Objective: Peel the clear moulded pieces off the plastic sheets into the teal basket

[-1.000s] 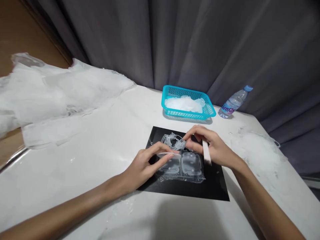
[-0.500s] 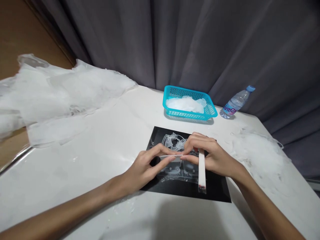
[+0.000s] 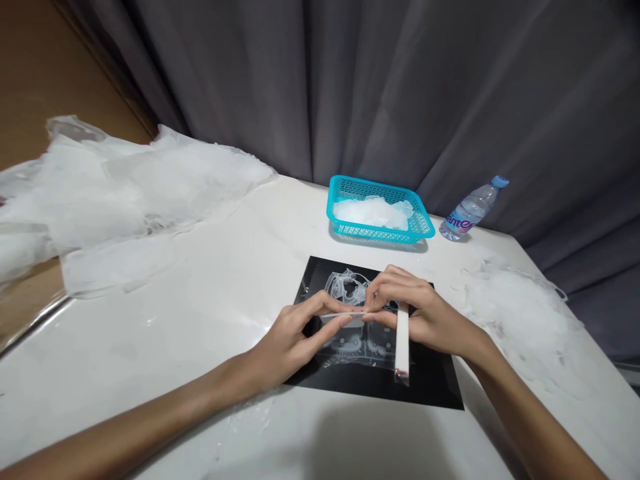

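On a black mat (image 3: 430,380) in the middle of the white table lies a clear moulded plastic sheet (image 3: 357,347) with a tangle of clear trimmings (image 3: 345,283) behind it. My left hand (image 3: 295,333) pinches the left end of a thin clear strip (image 3: 345,313). My right hand (image 3: 415,310) pinches the strip's right end and also holds a white stick-like tool (image 3: 402,337) that points toward me. Both hands hover just above the sheet.
A turquoise basket (image 3: 420,223) with clear plastic pieces stands behind the mat. A water bottle (image 3: 470,210) lies at the back right. Heaps of white plastic film lie at the left (image 3: 125,193) and the right (image 3: 515,307). A grey curtain hangs behind.
My right hand came down to meet the left on the strip, and the white tool swung to point toward me. The view shifted slightly.
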A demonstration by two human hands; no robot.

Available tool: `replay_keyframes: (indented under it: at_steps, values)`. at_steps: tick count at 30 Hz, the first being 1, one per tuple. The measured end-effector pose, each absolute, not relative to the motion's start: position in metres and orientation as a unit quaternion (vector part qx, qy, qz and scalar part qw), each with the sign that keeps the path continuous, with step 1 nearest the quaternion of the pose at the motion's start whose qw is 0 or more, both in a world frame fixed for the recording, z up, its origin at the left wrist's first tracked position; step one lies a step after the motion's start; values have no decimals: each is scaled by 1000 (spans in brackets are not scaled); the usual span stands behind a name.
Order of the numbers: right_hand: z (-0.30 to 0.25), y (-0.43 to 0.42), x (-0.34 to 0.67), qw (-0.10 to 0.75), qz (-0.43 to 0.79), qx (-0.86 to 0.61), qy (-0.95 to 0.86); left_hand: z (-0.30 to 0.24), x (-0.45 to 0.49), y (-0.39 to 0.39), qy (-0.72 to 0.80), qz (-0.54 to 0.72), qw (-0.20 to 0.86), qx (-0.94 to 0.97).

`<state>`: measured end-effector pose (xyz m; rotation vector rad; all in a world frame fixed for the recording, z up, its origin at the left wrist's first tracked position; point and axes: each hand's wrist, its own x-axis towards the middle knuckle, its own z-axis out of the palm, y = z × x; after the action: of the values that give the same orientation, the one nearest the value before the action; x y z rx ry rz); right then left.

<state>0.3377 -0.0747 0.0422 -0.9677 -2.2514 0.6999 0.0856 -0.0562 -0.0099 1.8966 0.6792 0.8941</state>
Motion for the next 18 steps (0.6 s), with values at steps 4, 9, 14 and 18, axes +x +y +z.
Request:
replay_keyframes:
  at_steps: [4,9,14,18]
  values:
    - [44,-76,338,289,255,-359,-850,-9,85,-57,275,359,453,768]
    - [46,-76,338,291,241,-358,-854,-9,85,-57,265,353,468,766]
    - [43,-76,338,293,242,-363,-851,-8,86,-56,265,360,474,758]
    - [43,-76,337,300,251,-367,-844,-8,86,-55,279,361,480,750]
